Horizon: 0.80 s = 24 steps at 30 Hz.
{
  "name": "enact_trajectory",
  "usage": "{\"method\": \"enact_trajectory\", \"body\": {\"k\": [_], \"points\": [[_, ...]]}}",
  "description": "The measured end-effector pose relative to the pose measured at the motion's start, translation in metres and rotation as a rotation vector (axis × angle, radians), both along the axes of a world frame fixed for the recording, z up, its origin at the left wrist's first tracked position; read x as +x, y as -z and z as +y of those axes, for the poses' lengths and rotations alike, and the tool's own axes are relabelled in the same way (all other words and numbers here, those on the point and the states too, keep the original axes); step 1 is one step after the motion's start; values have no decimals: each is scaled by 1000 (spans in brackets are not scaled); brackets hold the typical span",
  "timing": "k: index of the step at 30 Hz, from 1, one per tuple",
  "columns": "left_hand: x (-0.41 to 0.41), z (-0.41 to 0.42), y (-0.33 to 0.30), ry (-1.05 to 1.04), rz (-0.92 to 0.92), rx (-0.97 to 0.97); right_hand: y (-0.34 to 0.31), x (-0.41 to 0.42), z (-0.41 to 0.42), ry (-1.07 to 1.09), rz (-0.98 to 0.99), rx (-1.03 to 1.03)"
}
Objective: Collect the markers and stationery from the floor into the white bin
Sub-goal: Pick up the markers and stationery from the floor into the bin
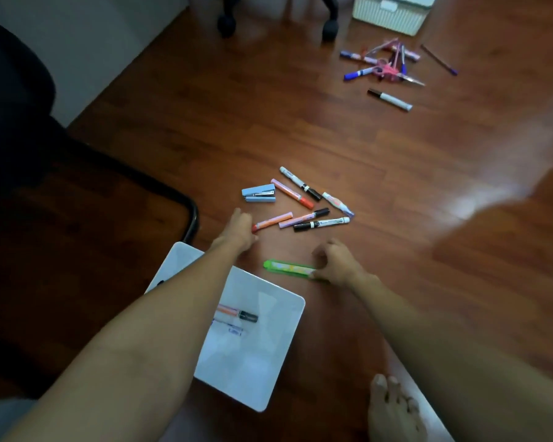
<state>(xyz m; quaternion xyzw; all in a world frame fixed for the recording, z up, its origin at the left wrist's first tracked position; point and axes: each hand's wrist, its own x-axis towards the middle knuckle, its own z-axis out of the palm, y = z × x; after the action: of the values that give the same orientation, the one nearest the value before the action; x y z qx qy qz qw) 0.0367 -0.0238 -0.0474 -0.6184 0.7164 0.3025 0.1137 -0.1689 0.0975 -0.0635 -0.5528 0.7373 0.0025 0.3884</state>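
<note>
A white bin (278, 352) stands on the wooden floor near me, with two markers (237, 315) inside. My left hand (237, 232) reaches over it and touches the red-capped end of an orange marker (273, 220). My right hand (336, 261) pinches the right end of a green flat box (288, 268) that lies on the floor. Beyond them lie a blue stapler (258, 193) and several markers (300, 193). A second pile of pens and pink scissors (387, 65) lies farther off.
A black chair base (186, 215) curves along the left beside the bin. A ribbed white basket (390, 14) and chair castors (329, 28) stand at the far end. My bare foot (393, 406) rests at the bottom right.
</note>
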Motion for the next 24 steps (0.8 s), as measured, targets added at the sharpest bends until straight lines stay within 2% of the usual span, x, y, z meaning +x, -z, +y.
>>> {"method": "enact_trajectory", "body": {"k": [6,11,15,24], "points": [[-4,-8,26,55,-80,-86,29,1,25,25,21,-199],[-7,-12,18,36,-92,-34,27,4,20,1,65,-82],[-3,-11,10,-5,-74,-17,20,2,19,1,7,-116],[9,-9,5,-43,-62,6,4,18,18,-228,249,-116]]}}
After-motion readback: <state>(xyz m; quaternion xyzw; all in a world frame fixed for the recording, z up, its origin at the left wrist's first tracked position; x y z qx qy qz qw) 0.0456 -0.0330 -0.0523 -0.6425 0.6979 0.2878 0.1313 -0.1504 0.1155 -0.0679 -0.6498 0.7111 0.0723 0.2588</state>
